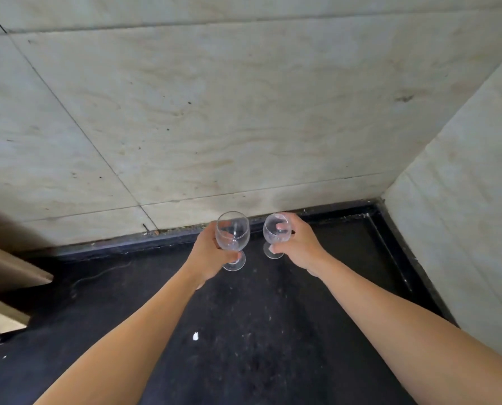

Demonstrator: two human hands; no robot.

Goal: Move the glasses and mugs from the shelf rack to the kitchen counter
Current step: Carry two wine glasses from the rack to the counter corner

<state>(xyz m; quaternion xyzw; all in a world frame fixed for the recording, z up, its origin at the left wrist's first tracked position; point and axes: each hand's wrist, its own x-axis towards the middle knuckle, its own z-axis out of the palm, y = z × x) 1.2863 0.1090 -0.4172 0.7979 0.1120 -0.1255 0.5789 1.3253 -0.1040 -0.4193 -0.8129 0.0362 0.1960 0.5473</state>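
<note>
1. Clear glass is what we carry: a stemmed wine glass with a rounded bowl (232, 232) in our left hand (211, 255), and a second, similar clear stemmed glass (276, 232) in our right hand (298, 244).
2. Our left hand is closed round the lower bowl and stem of its glass, which tilts a little, its round foot just above or barely on the surface; we cannot tell which.
3. Our right hand is wrapped over the bowl of its glass from the side, fingertips (281, 226) showing through the glass, the foot low at the counter.
4. Both glasses sit near the back edge of the dark speckled stone kitchen counter (243, 331), toward its back right corner, where the pale veined wall tiles (214, 112) meet it.
5. We judge this the setting-down step; the rack is out of view.
6. Risks: the two bowls are near each other and could clink if our hands drift inward; the tilted left glass could tip if released before its foot lies flat; the raised dark ledge (390, 229) along the back might catch a foot.
</note>
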